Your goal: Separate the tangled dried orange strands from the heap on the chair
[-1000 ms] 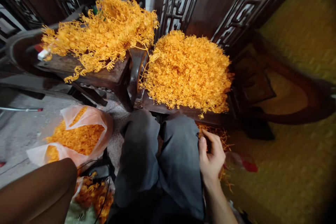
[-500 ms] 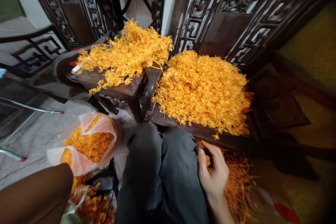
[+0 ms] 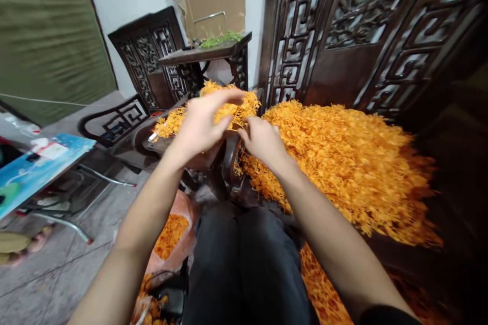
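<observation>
A heap of small orange flower-like pieces on thin strands [image 3: 244, 104] lies on the dark wooden side table [image 3: 208, 160]. My left hand [image 3: 204, 119] is held over this heap, fingers stretched to the right and thumb apart. Just right of it, my right hand [image 3: 265, 139] is closed, fingers curled towards the thumb. A thin orange strand shows by its fingertips; whether they grip it I cannot tell. Beside and beneath my right forearm, a larger heap of orange pieces [image 3: 335, 157] covers the wooden seat.
A pinkish plastic bag [image 3: 183, 254] of orange pieces stands on the floor left of my knees. More orange strands [image 3: 324, 284] lie low at the right. A blue-topped folding table [image 3: 57, 157] is at left, a person's foot [image 3: 40, 238] below it. Carved wooden chair backs [image 3: 354, 66] stand behind.
Both my hands are now up at the smaller heap; before, the right rested by my knee and the left was out of view. My view has tilted up and turned left.
</observation>
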The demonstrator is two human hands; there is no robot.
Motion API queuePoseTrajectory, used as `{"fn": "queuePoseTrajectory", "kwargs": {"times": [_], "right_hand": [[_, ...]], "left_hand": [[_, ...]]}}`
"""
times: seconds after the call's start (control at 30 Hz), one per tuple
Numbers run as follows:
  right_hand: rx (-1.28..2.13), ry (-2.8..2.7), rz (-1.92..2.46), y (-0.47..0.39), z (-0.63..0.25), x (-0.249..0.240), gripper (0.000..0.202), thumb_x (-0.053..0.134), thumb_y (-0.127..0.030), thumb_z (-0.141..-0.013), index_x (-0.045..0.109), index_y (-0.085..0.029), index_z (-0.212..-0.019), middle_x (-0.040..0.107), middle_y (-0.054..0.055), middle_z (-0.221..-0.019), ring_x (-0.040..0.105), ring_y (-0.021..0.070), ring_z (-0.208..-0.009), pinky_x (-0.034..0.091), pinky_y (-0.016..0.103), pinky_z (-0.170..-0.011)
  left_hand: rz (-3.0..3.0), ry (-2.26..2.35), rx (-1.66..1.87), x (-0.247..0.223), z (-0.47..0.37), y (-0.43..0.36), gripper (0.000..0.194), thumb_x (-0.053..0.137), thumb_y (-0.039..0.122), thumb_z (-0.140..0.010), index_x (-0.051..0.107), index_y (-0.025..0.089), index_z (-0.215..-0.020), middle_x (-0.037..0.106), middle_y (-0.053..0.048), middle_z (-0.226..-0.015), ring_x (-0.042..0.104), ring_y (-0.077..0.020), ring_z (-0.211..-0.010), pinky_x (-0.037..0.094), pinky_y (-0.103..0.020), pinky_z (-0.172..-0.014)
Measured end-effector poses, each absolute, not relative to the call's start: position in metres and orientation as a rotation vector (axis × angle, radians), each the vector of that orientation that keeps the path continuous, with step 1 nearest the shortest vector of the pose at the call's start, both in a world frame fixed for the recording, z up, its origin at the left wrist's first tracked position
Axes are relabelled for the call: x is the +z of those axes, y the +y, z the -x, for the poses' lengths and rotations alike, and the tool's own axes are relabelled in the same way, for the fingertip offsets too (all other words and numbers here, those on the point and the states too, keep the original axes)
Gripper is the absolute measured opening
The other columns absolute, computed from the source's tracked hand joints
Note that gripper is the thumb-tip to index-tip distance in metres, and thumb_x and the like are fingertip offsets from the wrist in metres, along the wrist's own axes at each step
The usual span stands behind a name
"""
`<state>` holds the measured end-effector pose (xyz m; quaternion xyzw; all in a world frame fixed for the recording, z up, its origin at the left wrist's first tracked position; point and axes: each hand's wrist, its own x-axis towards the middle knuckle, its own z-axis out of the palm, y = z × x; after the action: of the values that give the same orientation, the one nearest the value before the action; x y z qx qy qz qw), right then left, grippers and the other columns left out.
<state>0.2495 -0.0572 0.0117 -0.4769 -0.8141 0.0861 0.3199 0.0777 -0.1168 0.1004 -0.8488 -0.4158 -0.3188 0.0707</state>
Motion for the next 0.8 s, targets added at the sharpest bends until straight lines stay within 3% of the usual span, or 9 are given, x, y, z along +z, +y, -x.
{"fn": "queuePoseTrajectory", "kwargs": {"times": [0.1,0.23,0.43,0.63,0.8], "right_hand": [[0.392,-2.13,1.376,-0.035,-0.237,0.005,0.044,0.056,-0.045,-0.097,0.067,-0.011,-0.121,0.074,0.019,-0.105,0.069,0.0302,-0.098,0.049,0.041,-0.086],[0.609,-2.152,1.353,-0.019,-0.236,-0.003,0.035,0.06,-0.039,-0.095,0.073,-0.015,-0.116,0.077,0.015,-0.104,0.072,0.0269,-0.095,0.05,0.036,-0.083],[0.723,-2.136,1.336,-0.026,-0.248,0.013,0.019,0.065,-0.029,-0.089,0.08,-0.021,-0.098,0.078,0.009,-0.089,0.072,0.0226,-0.083,0.052,0.033,-0.078],[0.493,-2.151,1.388,-0.063,-0.264,0.029,0.014,0.066,-0.025,-0.083,0.079,-0.02,-0.084,0.075,0.011,-0.078,0.07,0.0236,-0.076,0.053,0.034,-0.073],[0.586,-2.135,1.345,-0.094,-0.301,0.05,0.014,0.065,-0.025,-0.081,0.076,-0.019,-0.074,0.071,0.007,-0.066,0.065,0.0191,-0.062,0.049,0.029,-0.059]], "left_hand": [[2.792,-1.233,-0.53,0.074,-0.076,-0.06,0.068,0.052,-0.003,-0.075,0.059,0.017,-0.139,0.06,-0.011,-0.147,0.052,-0.0269,-0.141,0.038,-0.051,-0.123],[2.852,-1.331,-0.215,0.043,-0.059,-0.01,0.081,0.053,-0.005,-0.065,0.056,0.013,-0.144,0.047,-0.016,-0.158,0.037,-0.0292,-0.152,0.031,-0.051,-0.127],[2.675,-1.384,-0.144,0.032,-0.034,-0.002,0.064,0.058,0.0,-0.072,0.064,0.016,-0.134,0.046,-0.015,-0.159,0.033,-0.029,-0.154,0.029,-0.054,-0.125],[2.489,-1.513,-0.304,0.009,-0.028,0.0,0.056,0.053,0.005,-0.079,0.062,0.019,-0.133,0.049,-0.01,-0.157,0.033,-0.0241,-0.152,0.031,-0.048,-0.125],[2.414,-1.627,-0.337,-0.002,-0.025,0.002,0.052,0.056,0.009,-0.081,0.061,0.016,-0.132,0.047,-0.012,-0.158,0.032,-0.0243,-0.152,0.029,-0.043,-0.126]]}}
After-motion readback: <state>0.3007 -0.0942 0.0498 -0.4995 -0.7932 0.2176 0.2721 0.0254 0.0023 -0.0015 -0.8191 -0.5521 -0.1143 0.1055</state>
